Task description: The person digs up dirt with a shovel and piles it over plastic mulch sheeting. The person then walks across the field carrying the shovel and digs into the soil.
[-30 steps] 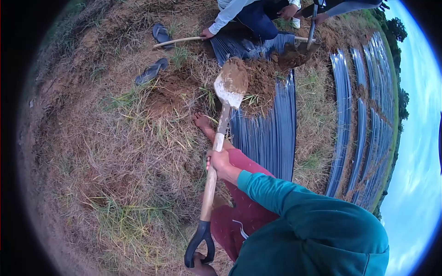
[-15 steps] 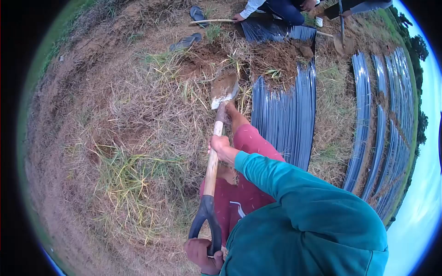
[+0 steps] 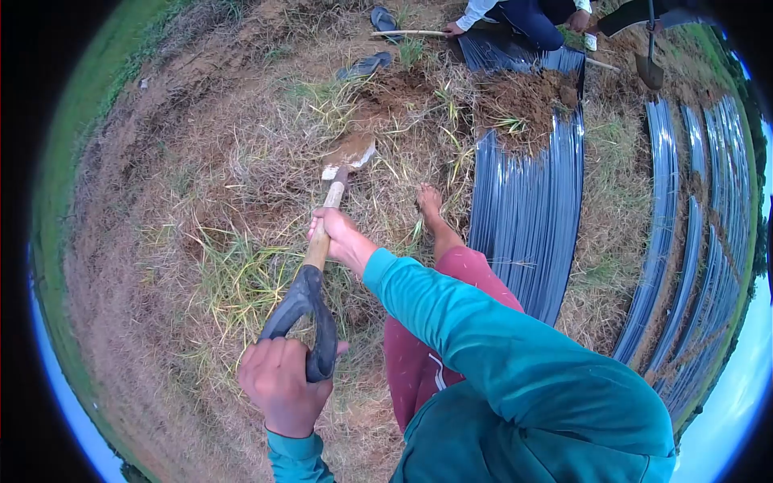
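A shovel (image 3: 351,154) with a soil-smeared metal blade, a wooden shaft and a black D-shaped handle slants across the middle of the view. My left hand (image 3: 280,380) is wrapped round the D-shaped grip at the lower left. Farther up, my right hand (image 3: 340,235) closes round the wooden shaft below the blade. The blade is over dry grass next to a patch of loose brown soil (image 3: 394,97); whether its edge touches the ground, I cannot tell. My bare foot (image 3: 429,199) stands on the grass right of the blade.
Black plastic sheeting (image 3: 523,209) runs along a bed on the right, with a soil heap (image 3: 523,105) on its far part. Beyond it lie more covered rows (image 3: 665,177). A crouching person (image 3: 535,24) holds a stick (image 3: 411,33); another shovel (image 3: 649,71) and sandals (image 3: 364,64) are nearby.
The shovel blade has moved left, away from my foot. My left hand has risen and swung left with the handle, so the shaft leans more. Both hands keep their hold.
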Motion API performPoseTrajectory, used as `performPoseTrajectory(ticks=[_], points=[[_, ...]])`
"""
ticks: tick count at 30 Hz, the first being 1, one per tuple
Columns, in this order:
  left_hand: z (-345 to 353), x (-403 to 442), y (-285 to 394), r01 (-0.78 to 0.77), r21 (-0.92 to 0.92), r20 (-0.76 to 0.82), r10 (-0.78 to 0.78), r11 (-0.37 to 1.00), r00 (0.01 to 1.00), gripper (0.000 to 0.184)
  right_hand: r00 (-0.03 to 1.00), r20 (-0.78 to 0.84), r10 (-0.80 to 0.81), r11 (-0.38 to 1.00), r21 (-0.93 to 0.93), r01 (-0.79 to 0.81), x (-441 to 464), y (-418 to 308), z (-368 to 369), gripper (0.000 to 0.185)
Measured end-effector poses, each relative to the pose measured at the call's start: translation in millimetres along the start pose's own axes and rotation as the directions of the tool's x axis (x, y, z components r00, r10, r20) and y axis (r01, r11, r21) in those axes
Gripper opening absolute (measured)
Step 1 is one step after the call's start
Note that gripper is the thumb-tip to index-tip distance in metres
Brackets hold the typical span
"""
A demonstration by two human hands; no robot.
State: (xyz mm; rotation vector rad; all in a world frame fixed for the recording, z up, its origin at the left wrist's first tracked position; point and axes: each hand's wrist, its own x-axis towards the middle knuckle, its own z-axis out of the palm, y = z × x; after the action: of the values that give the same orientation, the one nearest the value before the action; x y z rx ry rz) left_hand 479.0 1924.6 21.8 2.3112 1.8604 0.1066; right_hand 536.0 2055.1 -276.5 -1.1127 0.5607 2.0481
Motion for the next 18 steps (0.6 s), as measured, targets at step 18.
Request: performPoseTrajectory(ticks=[18], points=[[-70, 158, -115, -0.274, -0.066, 0.158, 0.282, 0.959, 0.946, 0.021, 0.967, -0.245, 0.072, 0.996, -0.038, -0.084, 55, -18, 128, 0.005]])
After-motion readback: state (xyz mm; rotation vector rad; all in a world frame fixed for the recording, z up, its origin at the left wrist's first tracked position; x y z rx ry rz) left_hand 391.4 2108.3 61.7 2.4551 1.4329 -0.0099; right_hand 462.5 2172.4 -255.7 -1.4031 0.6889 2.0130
